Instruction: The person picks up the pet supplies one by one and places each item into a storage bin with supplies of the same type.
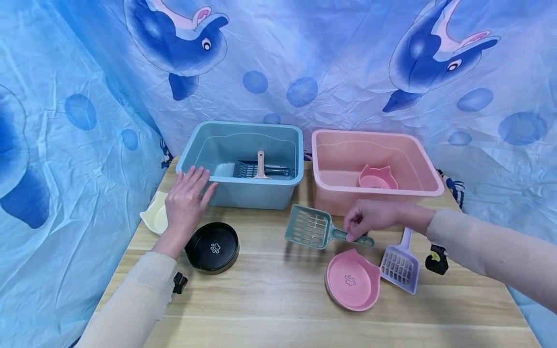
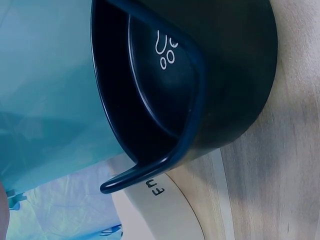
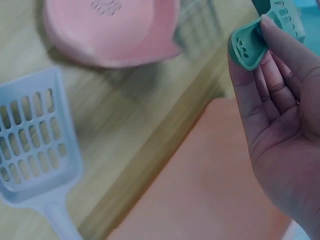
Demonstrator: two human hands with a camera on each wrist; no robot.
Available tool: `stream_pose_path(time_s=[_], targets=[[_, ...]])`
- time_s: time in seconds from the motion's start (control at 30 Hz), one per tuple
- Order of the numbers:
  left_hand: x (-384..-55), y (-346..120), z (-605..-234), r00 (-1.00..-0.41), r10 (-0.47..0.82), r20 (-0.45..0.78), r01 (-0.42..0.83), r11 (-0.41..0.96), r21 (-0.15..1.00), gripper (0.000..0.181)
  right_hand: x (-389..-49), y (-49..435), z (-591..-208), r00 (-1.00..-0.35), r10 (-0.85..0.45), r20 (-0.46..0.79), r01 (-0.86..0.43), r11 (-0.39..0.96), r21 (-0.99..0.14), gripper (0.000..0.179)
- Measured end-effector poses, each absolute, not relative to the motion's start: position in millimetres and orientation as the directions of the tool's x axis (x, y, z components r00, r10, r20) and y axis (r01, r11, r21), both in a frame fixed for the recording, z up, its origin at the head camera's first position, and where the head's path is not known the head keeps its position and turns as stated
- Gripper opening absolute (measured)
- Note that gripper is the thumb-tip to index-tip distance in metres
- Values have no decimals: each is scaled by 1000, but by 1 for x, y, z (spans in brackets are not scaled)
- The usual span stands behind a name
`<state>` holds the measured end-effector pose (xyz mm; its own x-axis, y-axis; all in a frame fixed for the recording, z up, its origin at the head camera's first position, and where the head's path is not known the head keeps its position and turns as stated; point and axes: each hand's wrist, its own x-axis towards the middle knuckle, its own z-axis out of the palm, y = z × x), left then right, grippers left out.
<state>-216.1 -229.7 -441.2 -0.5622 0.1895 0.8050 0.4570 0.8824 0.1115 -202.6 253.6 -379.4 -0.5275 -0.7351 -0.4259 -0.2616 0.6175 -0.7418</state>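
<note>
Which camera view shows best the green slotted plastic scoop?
The head view. There the green slotted plastic scoop shows both blade and handle, though the right hand covers part. The right wrist view shows clearly only part of the handle; the left wrist view shows none of it.

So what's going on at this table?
A person's right hand is holding a green scoop by its handle above the table, while their left hand rests on the blue tub's near rim. That tub has a dark scoop inside; the pink tub has a small bowl. Black, cream and pink bowls and a purple scoop are on the table.
</note>
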Motion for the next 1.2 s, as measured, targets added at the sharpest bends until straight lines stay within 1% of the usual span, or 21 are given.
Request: stream_pose_path(time_s=[0.07, 0.17, 0.3, 0.43, 0.53, 0.63, 0.73, 0.83, 1.0, 1.07, 1.2], targets=[[-216, -230, -441, -558, 185, 809, 458, 882, 114, 41, -202, 247, -369, -540, -735, -410, -271, 613, -742, 5], [-216, -230, -440, -553, 193, 810, 461, 881, 105, 41, -202, 237, -350, -561, -735, -381, -251, 590, -767, 8], [-215, -230, -440, -547, 189, 816, 461, 881, 104, 41, -213, 222, -322, -568, -748, -342, -226, 541, -810, 11], [-215, -230, -441, -540, 184, 821, 460, 882, 105, 41, -237, 202, -297, -577, -753, -316, -252, 533, -808, 12], [-215, -231, -441, -537, 183, 824, 460, 882, 104, 41, -260, 185, -282, -583, -756, -296, -307, 543, -781, 11], [-215, -231, -442, -536, 186, 824, 460, 882, 100, 42, -283, 166, -271, -602, -757, -253, -393, 557, -732, 9], [-214, -230, -443, -534, 192, 823, 457, 885, 90, 41, -303, 144, -265, -624, -747, -229, -454, 585, -672, 6], [-213, -231, -445, -531, 192, 826, 455, 886, 86, 41, -320, 122, -263, -642, -728, -241, -474, 624, -622, 6], [-212, -231, -446, -534, 198, 822, 455, 887, 82, 41, -344, 93, -269, -630, -732, -260, -506, 641, -577, 9], [-212, -232, -444, -539, 206, 817, 455, 887, 76, 41, -352, 83, -272, -619, -735, -278, -504, 643, -577, 9], [-213, -233, -442, -528, 201, 825, 455, 887, 75, 40, -365, 68, -279, -597, -732, -328, -479, 654, -586, 9]])
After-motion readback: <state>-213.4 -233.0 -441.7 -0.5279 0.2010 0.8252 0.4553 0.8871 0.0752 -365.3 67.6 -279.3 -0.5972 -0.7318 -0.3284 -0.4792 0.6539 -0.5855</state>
